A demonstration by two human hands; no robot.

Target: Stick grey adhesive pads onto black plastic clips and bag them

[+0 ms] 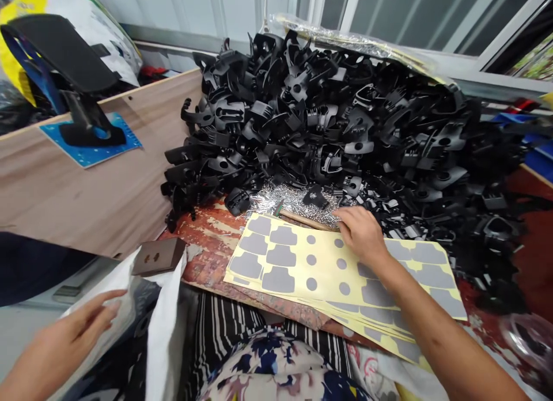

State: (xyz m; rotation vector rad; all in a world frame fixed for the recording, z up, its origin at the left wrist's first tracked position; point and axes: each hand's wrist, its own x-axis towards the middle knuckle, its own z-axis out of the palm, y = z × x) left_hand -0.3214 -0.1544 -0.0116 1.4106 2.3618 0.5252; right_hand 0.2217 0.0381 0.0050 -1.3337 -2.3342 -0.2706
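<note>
My left hand is held over a white sack at the lower left, its fingers stretched out with nothing in them. Dark parts lie inside the sack. My right hand reaches across sheets of grey stickers on yellow backing. Its fingertips are drawn together at the edge of a heap of small metal pins; whatever they may hold is too small to make out. Close by, a tool with a wooden handle lies partly under the sheets. A black plastic part rests on the pins.
Behind the pins rises a large pile of black plastic parts. A brown block with holes sits at the worn red table's left edge. On the wooden board, a black stand rests on a blue card. A clear container is at right.
</note>
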